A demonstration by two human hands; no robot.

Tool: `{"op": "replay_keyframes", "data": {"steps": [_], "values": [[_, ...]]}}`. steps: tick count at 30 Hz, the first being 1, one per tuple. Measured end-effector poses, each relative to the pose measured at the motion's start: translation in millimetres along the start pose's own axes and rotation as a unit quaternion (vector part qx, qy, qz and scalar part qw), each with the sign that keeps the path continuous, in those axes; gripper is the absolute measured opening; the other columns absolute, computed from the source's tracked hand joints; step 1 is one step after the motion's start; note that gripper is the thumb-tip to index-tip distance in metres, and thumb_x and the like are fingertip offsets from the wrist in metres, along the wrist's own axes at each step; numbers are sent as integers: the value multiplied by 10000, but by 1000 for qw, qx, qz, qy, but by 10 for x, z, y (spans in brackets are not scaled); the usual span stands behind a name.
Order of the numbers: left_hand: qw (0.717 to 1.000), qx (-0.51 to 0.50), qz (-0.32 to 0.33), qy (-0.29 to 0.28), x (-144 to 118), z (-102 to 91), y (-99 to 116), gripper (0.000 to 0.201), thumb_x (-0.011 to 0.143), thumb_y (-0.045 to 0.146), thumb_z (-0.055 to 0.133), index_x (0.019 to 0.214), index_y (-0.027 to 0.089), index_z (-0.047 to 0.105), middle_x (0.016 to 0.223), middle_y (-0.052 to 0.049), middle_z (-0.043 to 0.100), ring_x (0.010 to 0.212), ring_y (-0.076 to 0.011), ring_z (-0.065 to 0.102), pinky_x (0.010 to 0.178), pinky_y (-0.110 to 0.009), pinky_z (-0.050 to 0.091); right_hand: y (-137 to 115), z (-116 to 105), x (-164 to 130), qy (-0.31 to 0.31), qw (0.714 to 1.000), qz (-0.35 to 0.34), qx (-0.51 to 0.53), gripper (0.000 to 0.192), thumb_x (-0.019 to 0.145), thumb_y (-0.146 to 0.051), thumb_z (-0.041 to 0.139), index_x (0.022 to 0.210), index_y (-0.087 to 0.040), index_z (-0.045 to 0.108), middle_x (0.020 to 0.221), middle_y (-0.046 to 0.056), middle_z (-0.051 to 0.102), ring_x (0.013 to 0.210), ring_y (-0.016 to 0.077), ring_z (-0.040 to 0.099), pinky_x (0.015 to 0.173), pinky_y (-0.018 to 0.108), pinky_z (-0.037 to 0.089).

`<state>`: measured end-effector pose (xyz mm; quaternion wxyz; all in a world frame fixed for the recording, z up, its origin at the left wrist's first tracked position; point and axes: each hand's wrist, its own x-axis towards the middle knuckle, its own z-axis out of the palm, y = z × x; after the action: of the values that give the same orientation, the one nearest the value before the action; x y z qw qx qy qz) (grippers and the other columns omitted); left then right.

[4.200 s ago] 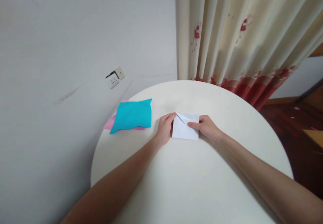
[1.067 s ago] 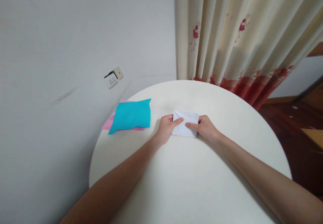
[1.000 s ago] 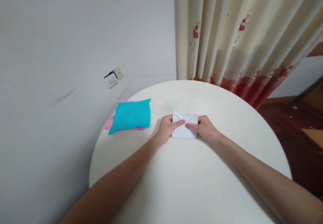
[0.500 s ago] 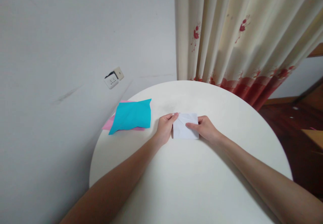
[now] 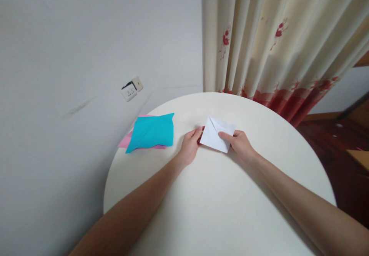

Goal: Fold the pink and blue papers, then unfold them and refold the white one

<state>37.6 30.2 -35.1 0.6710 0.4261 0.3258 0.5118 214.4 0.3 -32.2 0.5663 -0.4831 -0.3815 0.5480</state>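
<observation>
A folded white sheet of paper [image 5: 213, 136] is turned at an angle above the table, with a slanting fold line across its upper part. My right hand [image 5: 240, 142] pinches its right side, thumb lying on the front and fingers behind. At the paper's left edge is my left hand [image 5: 190, 145], loosely curved. Its thumb is just off the front face, apart from the fingers, whose tips are partly hidden by the paper's lower left corner. To the left, a blue sheet [image 5: 151, 131] lies over a pink sheet [image 5: 124, 140], which shows only at the edges.
A round white table [image 5: 207, 194] spreads under both forearms. The wall [image 5: 72, 48] stands close on the left and carries a socket [image 5: 129, 92]. Behind the table hangs a cream curtain [image 5: 248, 37] with red flowers. Dark floor [image 5: 323, 133] shows at right.
The white paper has turned clockwise and shifted slightly right and up with my right hand. My left thumb has come off its front. The blue and pink sheets lie as before.
</observation>
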Motion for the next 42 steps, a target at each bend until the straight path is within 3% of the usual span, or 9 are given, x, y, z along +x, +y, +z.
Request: {"op": "replay_keyframes", "data": {"steps": [5, 12, 19, 29, 33, 37, 42], "values": [[996, 67, 23, -48, -26, 14, -18, 477, 780, 433, 747, 1153, 157, 641, 1084, -102, 718, 949, -223, 673, 823, -323, 525, 29, 13, 26, 47, 998, -31, 30, 341, 654, -342, 826, 894, -108, 768, 1010, 142, 756, 822, 235, 688, 728, 338, 531], [981, 157, 116, 17, -35, 64, -106, 419, 705, 310, 808, 959, 211, 491, 901, -16, 688, 825, -172, 661, 722, -253, 493, 98, 70, -1, 29, 998, -30, 39, 337, 659, -324, 817, 908, -101, 768, 1001, 142, 757, 847, 247, 694, 775, 364, 538], [974, 173, 137, 46, -16, 50, -130, 405, 733, 283, 771, 976, 218, 454, 906, -14, 655, 814, -167, 659, 685, -243, 486, 84, 124, -58, 23, 999, -24, 30, 380, 627, -286, 831, 950, -99, 760, 1033, 141, 754, 839, 239, 703, 788, 369, 548], [971, 186, 138, 67, 10, 34, -156, 311, 729, 244, 747, 882, 199, 480, 782, 28, 589, 682, -112, 594, 624, -215, 450, 75, 116, -21, 102, 994, -35, 23, 349, 611, -243, 798, 929, -105, 761, 1045, 141, 754, 842, 256, 713, 749, 371, 558], [968, 201, 135, 68, 7, 34, -154, 300, 733, 259, 744, 868, 195, 483, 792, 19, 587, 712, -124, 602, 657, -232, 464, 59, 124, -23, 107, 993, -34, 27, 367, 618, -253, 795, 950, -100, 756, 1063, 149, 748, 856, 256, 713, 739, 362, 560], [957, 208, 178, 94, 13, 33, -147, 382, 717, 240, 758, 997, 205, 500, 908, 7, 560, 753, -114, 590, 683, -233, 470, 75, 127, -18, 115, 992, -36, 27, 374, 612, -259, 803, 943, -93, 751, 1066, 160, 745, 848, 254, 713, 728, 357, 560], [939, 263, 186, 118, 45, -3, -160, 268, 741, 248, 740, 943, 184, 577, 791, 18, 540, 717, -112, 546, 689, -233, 447, 100, 114, -3, 118, 992, -38, 32, 377, 619, -255, 801, 957, -95, 746, 1080, 160, 741, 863, 255, 712, 732, 358, 561]]}}
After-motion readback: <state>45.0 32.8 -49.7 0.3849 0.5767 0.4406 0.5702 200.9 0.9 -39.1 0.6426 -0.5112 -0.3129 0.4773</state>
